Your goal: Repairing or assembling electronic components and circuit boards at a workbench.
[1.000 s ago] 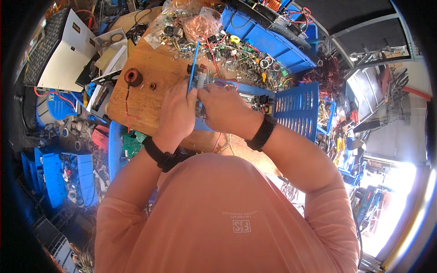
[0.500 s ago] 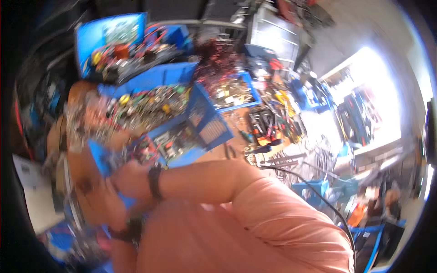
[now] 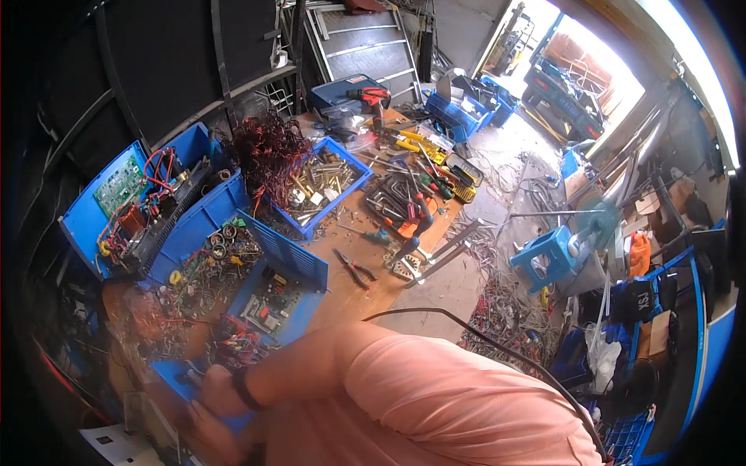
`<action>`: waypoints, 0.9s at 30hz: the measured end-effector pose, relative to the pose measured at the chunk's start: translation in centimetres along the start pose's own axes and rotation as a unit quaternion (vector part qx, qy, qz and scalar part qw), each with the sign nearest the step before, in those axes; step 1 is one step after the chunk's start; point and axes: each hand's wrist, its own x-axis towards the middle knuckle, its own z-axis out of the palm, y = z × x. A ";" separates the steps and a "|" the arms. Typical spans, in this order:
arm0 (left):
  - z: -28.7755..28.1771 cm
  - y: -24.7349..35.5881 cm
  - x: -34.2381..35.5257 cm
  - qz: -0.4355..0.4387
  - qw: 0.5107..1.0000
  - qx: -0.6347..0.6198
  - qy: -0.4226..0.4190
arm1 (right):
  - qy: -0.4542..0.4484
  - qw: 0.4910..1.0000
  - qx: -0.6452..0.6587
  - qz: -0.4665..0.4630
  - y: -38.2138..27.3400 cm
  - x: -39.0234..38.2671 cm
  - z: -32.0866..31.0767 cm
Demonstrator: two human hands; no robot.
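At the lower left, my right hand (image 3: 221, 392) is closed at the blue sheet-metal casing (image 3: 167, 377), on something small I cannot make out. Just below it is my left hand (image 3: 206, 431), blurred by motion, its fingers hard to tell apart at the casing. Beyond them, a circuit board (image 3: 268, 307) and a tangle of red wires (image 3: 233, 338) lie in the casing, whose slotted side (image 3: 291, 252) stands upright. Loose small components (image 3: 225, 256) are heaped alongside.
On the wooden bench (image 3: 334, 295) are pliers (image 3: 353, 268), hand tools (image 3: 412, 213), a bin of brass parts (image 3: 318, 186) and copper wire (image 3: 268, 155). A blue stool (image 3: 544, 256), fan (image 3: 590, 229) and floor wire heaps (image 3: 505, 311) are to the right; beyond, a doorway shows a vehicle (image 3: 567, 93).
The view has swung right and up toward the doorway, so the bench and both hands now sit lower left in the picture. My hands remain together at the blue casing.
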 end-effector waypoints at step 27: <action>0.5 6.3 -4.1 0.072 0.996 0.033 0.049 | 0.098 0.993 -0.051 -0.048 1.4 -0.6 -2.2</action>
